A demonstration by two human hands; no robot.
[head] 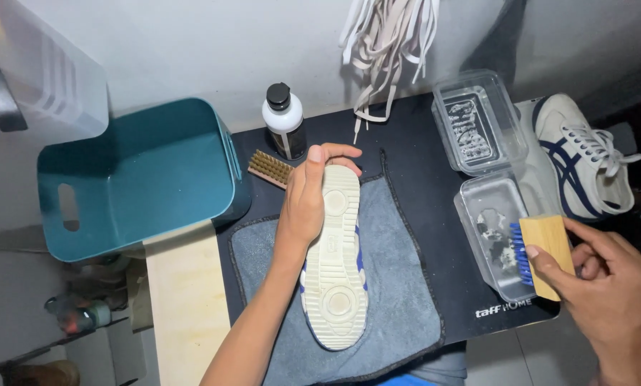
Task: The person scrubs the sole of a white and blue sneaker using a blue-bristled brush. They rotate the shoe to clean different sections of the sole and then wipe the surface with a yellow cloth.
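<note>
The left hand [307, 204] is gripping the upturned shoe [335, 261] over the grey cloth [399, 286] while the right hand [606, 286], clutching the wooden brush [545, 254], is dipping its blue bristles into the clear tub [495, 232], so scrubbing the sole looks next.

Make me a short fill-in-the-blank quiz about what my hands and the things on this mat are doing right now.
1. The left hand holds the white sneaker with its ____ facing up.
2. The right hand grips a wooden brush with ____ bristles.
3. That brush is over a clear plastic ____ holding foam.
4. The sneaker sits above a grey ____.

Missing words: sole; blue; container; towel
</note>
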